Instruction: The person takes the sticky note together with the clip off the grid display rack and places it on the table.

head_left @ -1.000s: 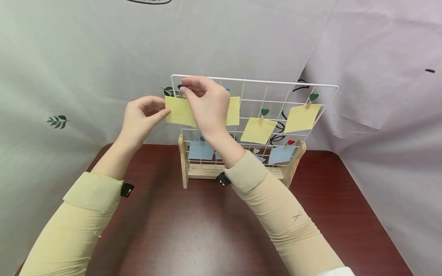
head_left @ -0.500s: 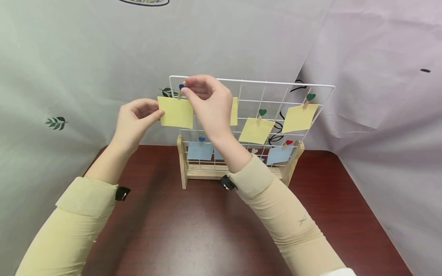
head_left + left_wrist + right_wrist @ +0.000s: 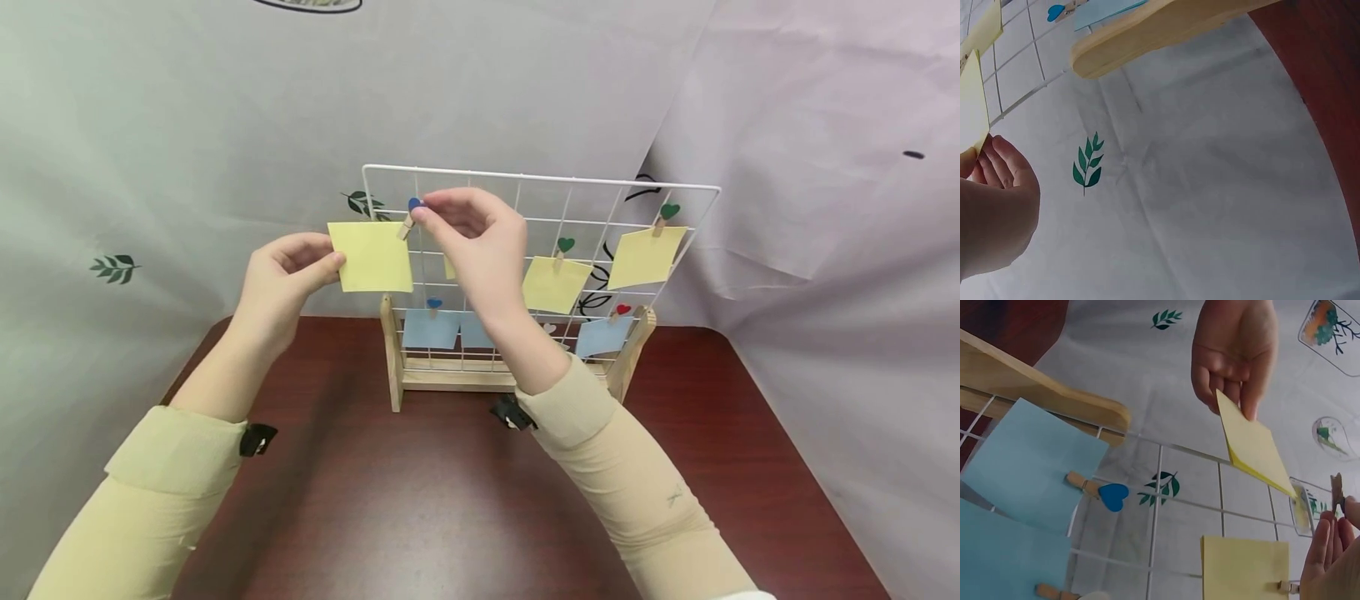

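My left hand (image 3: 273, 287) pinches the left edge of a yellow sticky note (image 3: 371, 258), held up in front of the upper left of a white wire grid (image 3: 540, 177). Between the thumb and fingers of my right hand (image 3: 483, 250) is a small wooden clothespin (image 3: 406, 227) with a dark blue heart. In the head view its tip overlaps the note's top right corner. The right wrist view shows a gap between the clothespin (image 3: 1337, 490) and the note (image 3: 1257, 444). Another yellow note (image 3: 1244, 569) hangs clipped on the grid, mostly behind my right hand in the head view.
Two more yellow notes, one in the middle (image 3: 555, 285) and one at the upper right (image 3: 648, 256), hang from green-heart clothespins. Lower down hang several blue notes (image 3: 431, 329). Wooden legs (image 3: 392, 354) carry the grid on a dark red table (image 3: 420, 492), before a pale patterned cloth (image 3: 225, 100).
The yellow note has come away from the grid, left and downward with my left hand. The clothespin, clipped at its top edge before, has moved right with my right hand.
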`<state>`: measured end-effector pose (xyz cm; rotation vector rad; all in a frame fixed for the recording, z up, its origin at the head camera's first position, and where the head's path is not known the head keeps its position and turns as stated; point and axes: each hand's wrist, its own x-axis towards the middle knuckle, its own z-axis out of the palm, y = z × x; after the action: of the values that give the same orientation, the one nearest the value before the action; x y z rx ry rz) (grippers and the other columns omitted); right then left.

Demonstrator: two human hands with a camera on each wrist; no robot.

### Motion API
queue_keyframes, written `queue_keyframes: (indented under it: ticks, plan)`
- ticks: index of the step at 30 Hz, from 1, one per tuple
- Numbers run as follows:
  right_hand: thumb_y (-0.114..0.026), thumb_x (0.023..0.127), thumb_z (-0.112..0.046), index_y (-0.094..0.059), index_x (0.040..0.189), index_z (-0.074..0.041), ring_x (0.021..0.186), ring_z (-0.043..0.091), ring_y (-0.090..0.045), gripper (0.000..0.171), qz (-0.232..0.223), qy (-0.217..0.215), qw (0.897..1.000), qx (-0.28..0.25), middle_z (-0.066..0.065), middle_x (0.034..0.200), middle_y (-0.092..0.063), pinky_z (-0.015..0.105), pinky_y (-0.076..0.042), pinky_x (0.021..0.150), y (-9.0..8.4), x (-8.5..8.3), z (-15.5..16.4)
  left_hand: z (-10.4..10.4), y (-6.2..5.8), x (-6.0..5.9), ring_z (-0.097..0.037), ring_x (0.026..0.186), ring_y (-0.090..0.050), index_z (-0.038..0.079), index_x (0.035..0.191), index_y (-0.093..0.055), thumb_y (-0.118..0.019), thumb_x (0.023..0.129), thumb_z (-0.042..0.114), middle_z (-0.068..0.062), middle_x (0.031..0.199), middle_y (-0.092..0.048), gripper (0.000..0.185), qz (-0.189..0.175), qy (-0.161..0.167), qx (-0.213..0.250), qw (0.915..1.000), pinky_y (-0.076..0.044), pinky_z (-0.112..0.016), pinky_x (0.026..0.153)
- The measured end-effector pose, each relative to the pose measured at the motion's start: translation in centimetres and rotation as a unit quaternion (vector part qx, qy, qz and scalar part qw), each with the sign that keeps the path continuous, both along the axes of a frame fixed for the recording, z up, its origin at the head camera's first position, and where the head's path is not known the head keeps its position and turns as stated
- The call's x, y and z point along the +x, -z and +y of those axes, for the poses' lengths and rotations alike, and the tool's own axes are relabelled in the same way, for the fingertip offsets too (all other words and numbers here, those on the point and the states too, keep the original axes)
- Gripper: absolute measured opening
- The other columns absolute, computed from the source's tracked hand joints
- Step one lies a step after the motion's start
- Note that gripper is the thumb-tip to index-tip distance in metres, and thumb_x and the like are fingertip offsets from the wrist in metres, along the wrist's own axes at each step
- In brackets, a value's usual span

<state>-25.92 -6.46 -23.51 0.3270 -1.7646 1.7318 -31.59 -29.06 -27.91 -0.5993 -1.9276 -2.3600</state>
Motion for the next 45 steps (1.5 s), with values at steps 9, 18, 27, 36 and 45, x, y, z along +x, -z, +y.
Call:
queue_keyframes:
  ticks: [9,18,27,36,45]
  plan:
    - [-0.084,0.089,0.0,-0.078,0.104,0.007,0.083,0.003,-0.075,0.017,0.008,0.008,1.0,0.0,0.02,0.1,-0.08,0.027,-0.065,0.085,1.8,1.5,2.0,-0.9,1.2,0.5,-0.006,0.074,-0.075,0.014,0.093,-0.082,-0.071,0.097,-0.005,0.004,0.086,-0.08,0.022,-0.036,0.008,0.024,0.999,-0.064,-0.017,0.074]
    - [-0.083,0.089,0.003,-0.076,0.105,0.011,0.083,0.005,-0.075,0.02,-0.023,-0.005,0.999,-0.029,-0.016,0.088,-0.079,0.022,-0.064,0.082,3.4,3.1,4.4,-2.6,2.8,1.0,-0.007,0.073,-0.073,0.013,0.094,-0.082,-0.068,0.097,-0.009,0.004,0.083,-0.079,0.026,-0.063,0.003,0.038,0.9973,-0.062,-0.017,0.071]
    - [-0.082,0.089,0.005,-0.076,0.104,0.013,0.082,0.004,-0.075,0.018,-0.037,0.017,0.999,-0.013,-0.017,0.088,-0.078,0.019,-0.062,0.077,4.9,4.3,7.2,-4.4,4.9,1.6,-0.006,0.077,-0.071,0.014,0.094,-0.082,-0.065,0.098,-0.011,0.005,0.084,-0.078,0.031,-0.091,-0.001,0.045,0.9949,-0.061,-0.018,0.072]
    - [-0.082,0.088,0.006,-0.079,0.104,0.007,0.083,0.004,-0.076,0.016,-0.078,0.042,0.996,-0.001,-0.012,0.092,-0.079,0.018,-0.062,0.074,6.7,5.8,10.1,-5.9,7.4,2.0,-0.004,0.08,-0.072,0.016,0.095,-0.082,-0.064,0.099,-0.01,0.007,0.086,-0.078,0.032,-0.122,-0.008,0.022,0.9922,-0.062,-0.018,0.074]
    - [-0.082,0.091,0.001,-0.077,0.109,0.007,0.082,0.002,-0.075,0.019,-0.14,0.07,0.988,0.016,-0.017,0.089,-0.078,0.017,-0.06,0.072,8.7,7.3,12.8,-7.2,10.2,2.2,0.0,0.083,-0.071,0.023,0.094,-0.08,-0.065,0.101,-0.004,0.012,0.088,-0.077,0.033,-0.171,-0.009,-0.017,0.985,-0.061,-0.016,0.076]
